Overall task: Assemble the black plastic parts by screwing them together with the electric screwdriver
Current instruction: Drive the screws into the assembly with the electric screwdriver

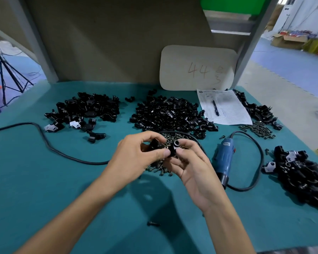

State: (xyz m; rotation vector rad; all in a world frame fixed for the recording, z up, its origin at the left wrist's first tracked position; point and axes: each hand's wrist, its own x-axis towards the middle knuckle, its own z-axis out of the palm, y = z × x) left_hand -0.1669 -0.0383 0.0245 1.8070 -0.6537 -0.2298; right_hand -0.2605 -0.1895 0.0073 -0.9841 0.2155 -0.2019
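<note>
The left hand (136, 156) is over the middle of the green table (72, 180), thumb and curled fingers pinching a black piece (154, 143). It meets a second black piece (173, 148), which has a round socket at its top and is gripped in the fingertips of the right hand (189, 167). Both pieces are glossy and small, and how they seat together is hidden by the fingers. They are held just above a heap of dark screws (158, 168). The screwdriver (223, 158) lies flat on the table just right of the right hand, which is clearly the nearer one. Its long axis runs roughly toward the person, black nose closest. It has a blue body, and its cord (261, 158) loops round its right side.
</note>
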